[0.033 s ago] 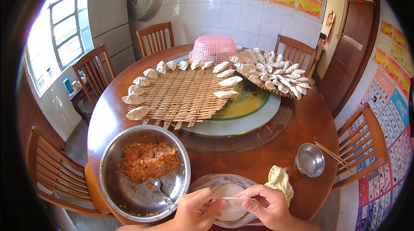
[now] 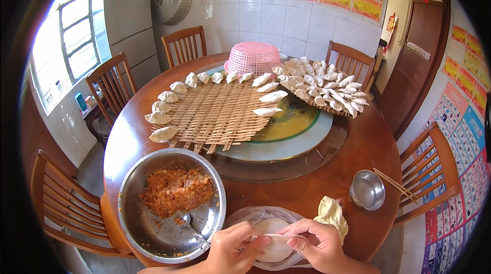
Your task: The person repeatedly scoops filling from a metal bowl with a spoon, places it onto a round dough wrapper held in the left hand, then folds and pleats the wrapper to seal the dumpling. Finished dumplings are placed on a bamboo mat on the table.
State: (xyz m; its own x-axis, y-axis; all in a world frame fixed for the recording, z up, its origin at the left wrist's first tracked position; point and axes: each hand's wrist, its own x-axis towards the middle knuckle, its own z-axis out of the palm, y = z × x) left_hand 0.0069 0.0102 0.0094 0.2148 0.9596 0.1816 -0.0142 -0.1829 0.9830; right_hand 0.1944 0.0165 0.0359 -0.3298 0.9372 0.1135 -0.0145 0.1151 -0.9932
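Just in front of me, both hands pinch a round white dumpling wrapper [image 2: 277, 247] between thumbs and fingers. My left hand [image 2: 231, 247] grips its left edge and my right hand [image 2: 323, 243] its right edge. Beneath it lies a clear plastic bag [image 2: 239, 216] with another pale wrapper [image 2: 272, 225] showing in it. To the left, a steel basin [image 2: 128, 225] holds reddish-brown minced filling [image 2: 176, 189]. A metal spoon [image 2: 197, 235] rests in the basin, its handle close to my left hand. Beside my right hand is a crumpled yellowish cloth [image 2: 332, 217].
A woven tray [image 2: 215, 113] carries dumplings along its edges, partly over a glass turntable [image 2: 307, 136]. Behind it stand a pink plastic basket [image 2: 250, 59] and a second tray heaped with dumplings [image 2: 322, 82]. On the right are a metal bowl [image 2: 367, 190] and chopsticks [image 2: 394, 184]. Wooden chairs [image 2: 429, 171] surround the table.
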